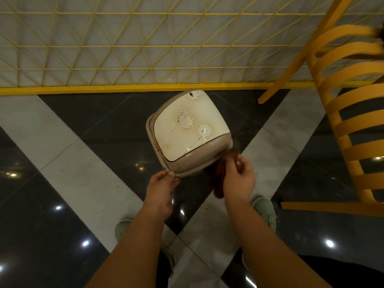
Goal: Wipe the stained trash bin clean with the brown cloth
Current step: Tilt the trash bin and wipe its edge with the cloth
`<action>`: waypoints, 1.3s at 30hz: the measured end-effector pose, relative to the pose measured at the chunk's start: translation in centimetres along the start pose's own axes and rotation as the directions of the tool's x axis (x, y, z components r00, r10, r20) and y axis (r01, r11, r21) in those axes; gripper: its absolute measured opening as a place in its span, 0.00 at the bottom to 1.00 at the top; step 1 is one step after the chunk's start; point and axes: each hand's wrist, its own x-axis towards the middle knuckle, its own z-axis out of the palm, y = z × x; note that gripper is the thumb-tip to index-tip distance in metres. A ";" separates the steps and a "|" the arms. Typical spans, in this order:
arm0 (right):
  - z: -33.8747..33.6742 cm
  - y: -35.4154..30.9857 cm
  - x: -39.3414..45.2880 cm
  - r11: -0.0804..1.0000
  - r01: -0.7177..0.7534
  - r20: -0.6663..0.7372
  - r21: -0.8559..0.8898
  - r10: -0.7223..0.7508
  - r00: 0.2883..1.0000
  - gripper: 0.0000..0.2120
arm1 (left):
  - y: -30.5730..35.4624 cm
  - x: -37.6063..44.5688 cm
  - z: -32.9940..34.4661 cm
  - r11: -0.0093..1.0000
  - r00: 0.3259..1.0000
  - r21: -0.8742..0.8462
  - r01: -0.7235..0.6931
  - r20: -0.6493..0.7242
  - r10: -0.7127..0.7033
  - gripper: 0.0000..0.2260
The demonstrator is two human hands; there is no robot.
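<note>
Left hand (161,187) pinches the bin (190,134) rim; right hand (238,177) clutches the soft brown cloth (218,179) beside it (light, rigid, probably slick plastic, best steadied by the rim).

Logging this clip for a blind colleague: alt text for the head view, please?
A person's left hand pinches the rim of a stained cream plastic trash bin while the right hand holds a brown cloth against its side, above a glossy tiled floor.

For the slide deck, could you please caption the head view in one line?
Left hand steadies the stained trash bin while the right hand holds the brown cloth against its side.
</note>
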 end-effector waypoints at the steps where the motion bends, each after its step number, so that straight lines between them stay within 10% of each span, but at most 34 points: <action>1: -0.1 -0.9 0.2 0.996 0.088 0.008 -0.002 -0.088 0.996 0.12 | 0.1 0.0 -0.2 1.000 0.999 0.008 0.015 0.042 -0.016 0.10; 7: 0.8 -2.6 -1.1 0.894 0.442 0.162 -0.079 -0.426 0.890 0.13 | -0.2 0.3 -0.5 0.998 0.994 -0.042 0.038 0.105 -0.033 0.07; 13: 1.8 0.4 -3.9 0.579 0.767 0.562 -0.277 -0.549 0.618 0.10 | -0.6 0.6 -0.7 0.998 0.993 -0.058 0.027 0.120 -0.020 0.09; 20: 0.9 -2.4 -0.6 0.785 0.594 0.221 -0.175 -0.557 0.801 0.12 | -0.5 0.9 -0.8 0.999 0.997 -0.024 0.031 0.076 -0.029 0.05; 25: 2.2 0.5 -2.8 0.567 0.782 0.488 -0.259 -0.622 0.612 0.11 | -0.3 0.6 -0.7 1.000 0.996 -0.021 0.009 0.085 -0.007 0.07; 30: 1.9 3.0 -2.6 0.491 0.789 0.693 -0.371 -0.420 0.587 0.09 | -0.1 0.0 -0.5 1.000 0.997 0.012 -0.020 0.074 0.019 0.07; 36: -0.8 1.0 1.5 0.743 0.515 0.255 -0.427 -0.447 0.857 0.14 | 0.3 0.3 -0.8 1.000 0.998 0.009 0.003 0.069 -0.003 0.05; 39: 0.2 0.5 1.4 0.711 0.503 0.320 -0.491 -0.390 0.863 0.18 | 0.0 0.4 -0.5 1.000 0.998 0.015 -0.002 0.056 0.002 0.04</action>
